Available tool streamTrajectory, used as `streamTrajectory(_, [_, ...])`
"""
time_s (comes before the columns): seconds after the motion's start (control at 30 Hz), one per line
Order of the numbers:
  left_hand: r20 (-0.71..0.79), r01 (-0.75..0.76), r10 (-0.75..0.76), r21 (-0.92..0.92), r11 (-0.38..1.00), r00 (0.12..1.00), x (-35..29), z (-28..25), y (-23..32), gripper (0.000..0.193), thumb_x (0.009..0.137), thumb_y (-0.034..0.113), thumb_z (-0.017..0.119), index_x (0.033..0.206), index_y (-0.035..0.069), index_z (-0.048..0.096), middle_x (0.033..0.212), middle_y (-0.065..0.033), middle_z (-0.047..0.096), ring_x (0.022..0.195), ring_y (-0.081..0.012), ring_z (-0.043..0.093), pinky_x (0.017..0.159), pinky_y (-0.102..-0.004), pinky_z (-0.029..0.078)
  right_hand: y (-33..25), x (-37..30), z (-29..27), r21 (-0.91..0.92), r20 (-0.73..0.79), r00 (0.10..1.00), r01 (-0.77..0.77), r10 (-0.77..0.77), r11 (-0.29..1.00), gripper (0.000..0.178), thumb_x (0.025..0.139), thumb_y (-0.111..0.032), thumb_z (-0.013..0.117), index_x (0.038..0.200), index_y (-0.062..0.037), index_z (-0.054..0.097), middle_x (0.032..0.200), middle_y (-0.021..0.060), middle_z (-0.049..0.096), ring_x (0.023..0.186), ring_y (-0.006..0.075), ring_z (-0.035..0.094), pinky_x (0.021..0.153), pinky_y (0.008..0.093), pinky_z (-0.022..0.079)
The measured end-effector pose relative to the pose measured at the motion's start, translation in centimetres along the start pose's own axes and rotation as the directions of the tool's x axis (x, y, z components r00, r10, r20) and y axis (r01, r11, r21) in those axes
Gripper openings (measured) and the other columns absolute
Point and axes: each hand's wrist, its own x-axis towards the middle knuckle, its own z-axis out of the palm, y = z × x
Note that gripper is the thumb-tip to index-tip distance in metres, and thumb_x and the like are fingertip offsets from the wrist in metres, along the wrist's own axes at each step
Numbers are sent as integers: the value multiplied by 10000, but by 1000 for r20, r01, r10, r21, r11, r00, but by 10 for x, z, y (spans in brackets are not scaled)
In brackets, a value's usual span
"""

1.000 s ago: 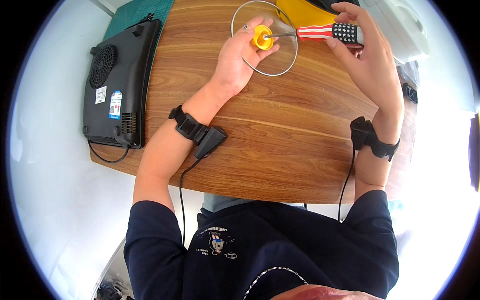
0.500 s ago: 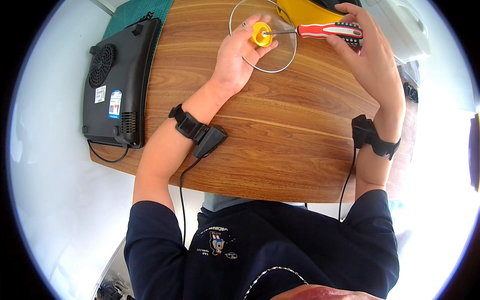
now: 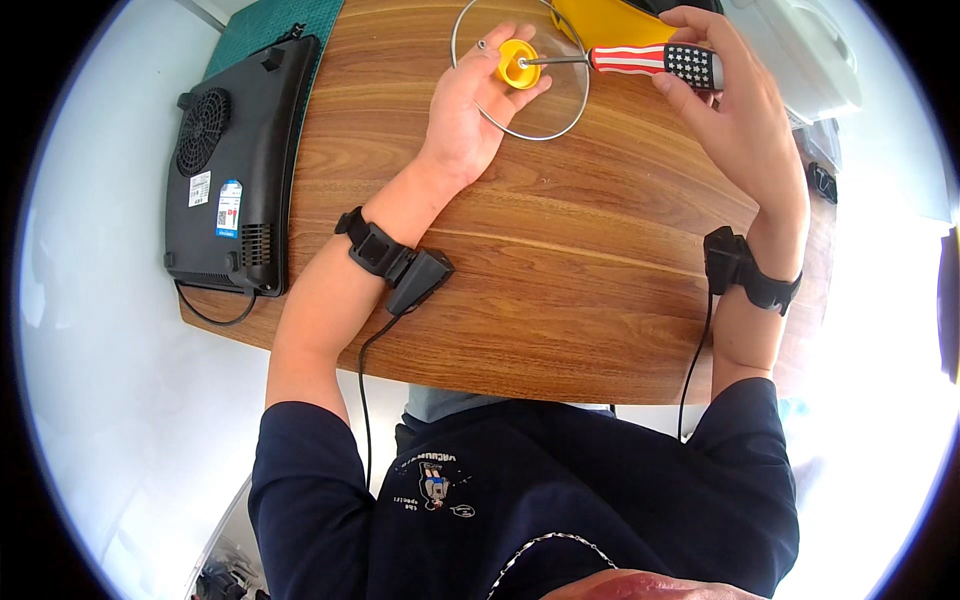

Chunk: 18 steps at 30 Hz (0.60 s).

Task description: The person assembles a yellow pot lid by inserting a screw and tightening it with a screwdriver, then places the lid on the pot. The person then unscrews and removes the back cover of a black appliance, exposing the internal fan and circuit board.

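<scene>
My left hand (image 3: 463,128) is closed on a clear glass lid (image 3: 562,98) with a thin metal rim, holding it up at the top of the view. Its fingers lie around the lid's round yellow knob (image 3: 519,64), some of them seen through the glass. A screwdriver (image 3: 634,60) with a red, white and black star-patterned handle lies level, its tip in the hollow middle of the knob. My right hand (image 3: 732,115) grips the black end of that handle between thumb and fingers. The screw head at the tip is too small to make out well.
A black appliance (image 3: 235,170) with a round vent grille stands at the left, partly on a green cutting mat (image 3: 258,40). Behind the hands sits a yellow-and-black object (image 3: 610,25). A white container (image 3: 800,60) and a black clip (image 3: 822,184) are at the right of the wooden table (image 3: 500,320).
The screwdriver handle has turned about its length between my right fingers, bringing its stars and stripes into view. The lid and my left hand have shifted slightly left and up.
</scene>
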Motion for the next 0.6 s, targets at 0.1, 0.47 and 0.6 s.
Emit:
streamTrajectory(0.1, [-9, -1, 1, 4, 1000, 1000, -1, -2, 0, 573, 1057, 215, 493, 1534, -58, 333, 1523, -159, 486, 1248, -283, 582, 1136, -489, 471, -12, 1, -2, 64, 18, 997, -80, 79, 995, 348, 908, -99, 762, 1204, -22, 598, 985, 137, 667, 853, 250, 684, 749, 341, 530])
streamTrajectory(0.47, [-26, -40, 41, 33, 999, 999, -1, -7, -5, 551, 1064, 213, 478, 1521, -67, 350, 1514, -158, 490, 1243, -267, 577, 1141, -490, 468, -16, 2, 5, 220, -69, 986, -132, 150, 967, 249, 991, -177, 677, 1163, -3, 628, 858, 179, 701, 758, 292, 697, 694, 371, 531])
streamTrajectory(0.6, [-23, -36, 37, 16, 999, 999, 2, -5, -7, 557, 1064, 210, 480, 1521, -77, 343, 1512, -162, 488, 1243, -265, 576, 1143, -494, 467, 7, 1, 8, 94, 42, 980, -196, 193, 976, 327, 935, -144, 741, 1202, -13, 606, 918, 142, 692, 804, 291, 688, 717, 377, 533])
